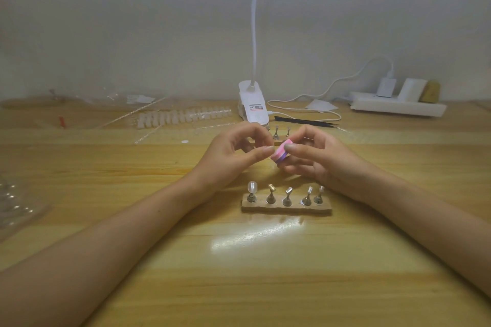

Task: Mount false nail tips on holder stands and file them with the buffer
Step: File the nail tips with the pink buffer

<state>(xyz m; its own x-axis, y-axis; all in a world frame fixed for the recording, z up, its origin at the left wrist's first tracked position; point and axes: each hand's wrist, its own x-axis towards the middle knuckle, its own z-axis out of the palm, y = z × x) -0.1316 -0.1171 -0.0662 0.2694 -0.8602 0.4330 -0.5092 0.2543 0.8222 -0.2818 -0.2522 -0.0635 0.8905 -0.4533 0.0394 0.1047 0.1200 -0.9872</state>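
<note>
While gripping the pink buffer (282,152) at frame centre in the right hand (318,159), with the left hand (233,154) curled against it on something too hidden to tell, risks a slip knocking the mounted nail tip (252,186) off the holder stands (287,197) below.

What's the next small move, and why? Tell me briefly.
Probably stroke the buffer, held in the right hand, against whatever the left hand pinches at its end. That item is hidden, and only the leftmost stand carries a nail tip.
</note>
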